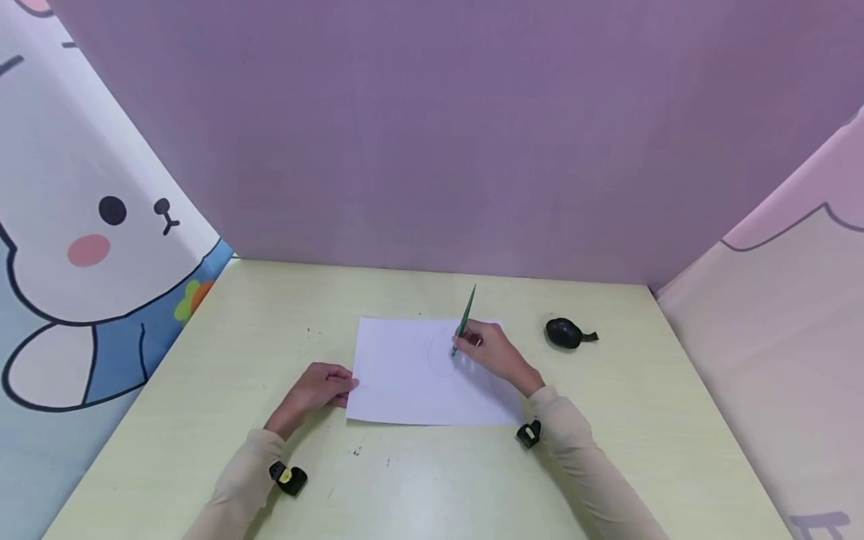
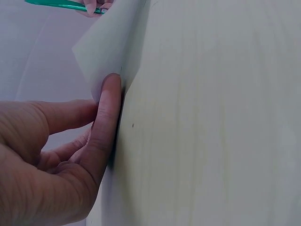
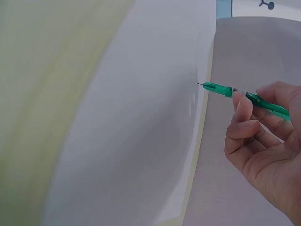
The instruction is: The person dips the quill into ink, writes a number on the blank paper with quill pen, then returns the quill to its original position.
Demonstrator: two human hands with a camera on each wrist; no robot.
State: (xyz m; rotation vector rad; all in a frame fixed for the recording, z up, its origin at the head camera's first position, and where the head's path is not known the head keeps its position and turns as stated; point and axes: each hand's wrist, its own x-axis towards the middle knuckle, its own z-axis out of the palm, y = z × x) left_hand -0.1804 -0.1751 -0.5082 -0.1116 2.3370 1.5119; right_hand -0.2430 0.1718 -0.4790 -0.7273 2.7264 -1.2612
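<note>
A white sheet of paper (image 1: 398,375) lies on the table, with a faint oval outline drawn right of its middle. My right hand (image 1: 496,351) pinches a slim green pen (image 1: 466,311) between thumb and fingers, its rear end slanting up. In the right wrist view the thin tip of the pen (image 3: 218,89) meets the paper at the end of a fine curved line. At the sheet's left edge, my left hand (image 1: 320,386) pinches the paper between thumb and finger. The left wrist view shows the paper (image 2: 110,47) lifted and bent beside these fingertips.
A black rounded object with a short strap (image 1: 564,333) sits on the table (image 1: 418,480) to the right of the sheet. Small dark marks spot the tabletop. A purple partition (image 1: 432,150) stands behind, and printed cartoon panels flank both sides.
</note>
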